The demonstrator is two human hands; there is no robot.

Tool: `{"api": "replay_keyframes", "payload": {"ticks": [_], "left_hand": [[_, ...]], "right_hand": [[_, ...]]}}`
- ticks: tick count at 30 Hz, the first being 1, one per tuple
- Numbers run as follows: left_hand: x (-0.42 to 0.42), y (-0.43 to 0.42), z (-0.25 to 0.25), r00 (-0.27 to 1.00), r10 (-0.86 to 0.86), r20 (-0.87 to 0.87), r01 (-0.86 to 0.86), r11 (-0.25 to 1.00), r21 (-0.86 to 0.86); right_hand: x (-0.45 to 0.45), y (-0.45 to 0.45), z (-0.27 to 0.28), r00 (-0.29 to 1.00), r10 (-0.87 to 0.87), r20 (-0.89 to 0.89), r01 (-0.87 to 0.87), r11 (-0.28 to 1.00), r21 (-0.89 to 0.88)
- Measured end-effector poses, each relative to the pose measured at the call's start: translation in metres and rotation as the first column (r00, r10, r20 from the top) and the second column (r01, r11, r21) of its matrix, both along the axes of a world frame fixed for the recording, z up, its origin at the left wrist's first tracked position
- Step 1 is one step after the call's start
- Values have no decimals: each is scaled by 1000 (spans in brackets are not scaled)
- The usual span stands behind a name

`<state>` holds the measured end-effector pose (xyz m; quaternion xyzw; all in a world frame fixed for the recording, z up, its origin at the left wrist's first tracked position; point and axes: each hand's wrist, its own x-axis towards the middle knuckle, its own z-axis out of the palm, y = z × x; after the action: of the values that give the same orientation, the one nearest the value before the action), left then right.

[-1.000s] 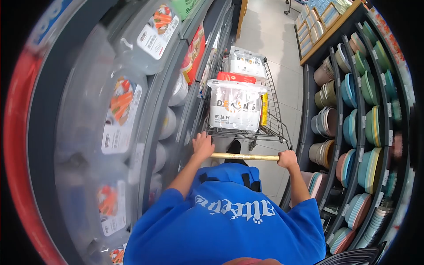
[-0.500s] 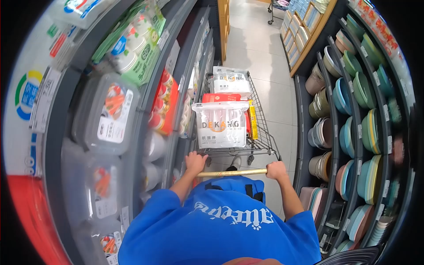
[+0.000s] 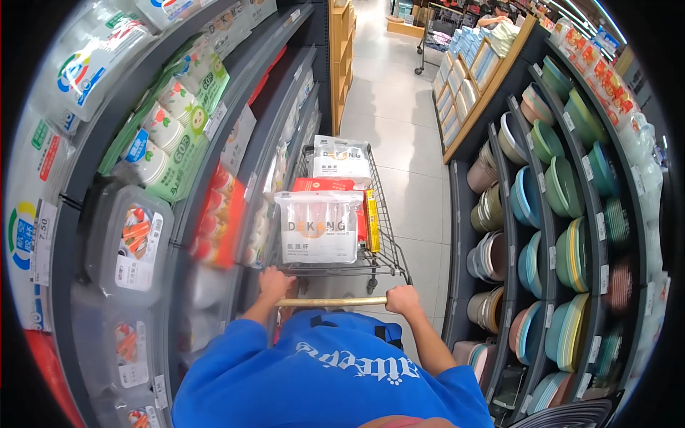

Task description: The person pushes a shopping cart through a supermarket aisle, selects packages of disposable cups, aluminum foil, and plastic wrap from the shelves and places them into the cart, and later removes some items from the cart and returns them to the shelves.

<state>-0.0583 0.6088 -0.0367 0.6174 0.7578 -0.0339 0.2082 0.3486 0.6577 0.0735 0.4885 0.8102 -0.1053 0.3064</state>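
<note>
A shopper's right hand [image 3: 404,299], fingers closed, grips the right end of the gold-colored handle [image 3: 332,302] of a wire shopping cart [image 3: 387,239] in a store aisle, while the left hand [image 3: 274,283] lies at the handle's opposite end, its fingers reaching forward over the cart's near left corner; how firmly they close cannot be told. The handle spans the space between the two hands, just in front of the shopper's blue shirt [image 3: 328,378]. Directly ahead of the handle, beyond both hands, a white front pack [image 3: 317,228] marked "DEKANG" stands at the near end of the cart, closer to the left hand than to the right. A red package [image 3: 322,184] shows just behind it, and a yellow box [image 3: 372,220] stands beside it on the right. A similar rear pack [image 3: 341,158] sits at the far end. To the left, close by the cart, dark shelves hold clear lidded containers [image 3: 132,242] and green-wrapped cups [image 3: 168,135]. To the right, set apart from the right hand by a strip of tiled floor [image 3: 385,85], tilted shelves carry stacked green bowls [image 3: 564,187] and blue bowls [image 3: 526,196]. Farther up the aisle stands a wooden rack [image 3: 474,78] of folded goods.
</note>
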Motion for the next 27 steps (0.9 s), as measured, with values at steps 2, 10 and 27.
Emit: {"api": "replay_keyframes", "payload": {"ticks": [2,10,27], "left_hand": [[-1,10,1,1000,7,-16,-7,1000,3],[6,47,15,1000,-12,-7,12,1000,19],[10,141,22,1000,6,16,-5,1000,-31]], "right_hand": [[-3,10,2,1000,4,-12,-4,1000,-2],[3,54,8,1000,9,-26,-9,1000,-1],[9,154,15,999,37,20,-37,999,4]]}}
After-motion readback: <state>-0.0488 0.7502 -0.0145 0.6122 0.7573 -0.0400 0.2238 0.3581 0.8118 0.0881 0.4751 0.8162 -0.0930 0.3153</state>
